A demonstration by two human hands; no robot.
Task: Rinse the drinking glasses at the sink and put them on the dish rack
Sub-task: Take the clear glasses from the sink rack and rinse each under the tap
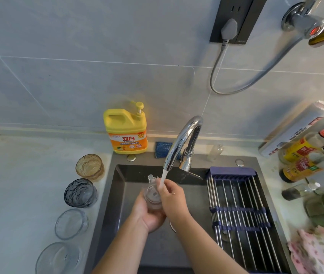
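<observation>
Under the running tap [184, 139] the left hand [147, 216] grips a clear glass [153, 202], the right hand [172, 196] touching it, its grip unclear; counter glasses [81, 192] stand at nine o'clock, the dish rack [238, 204] at three.

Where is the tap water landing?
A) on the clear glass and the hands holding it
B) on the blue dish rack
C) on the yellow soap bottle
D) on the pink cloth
A: the stream from the faucet drops onto the right hand and the clear glass, which the left hand grips over the sink.
</observation>
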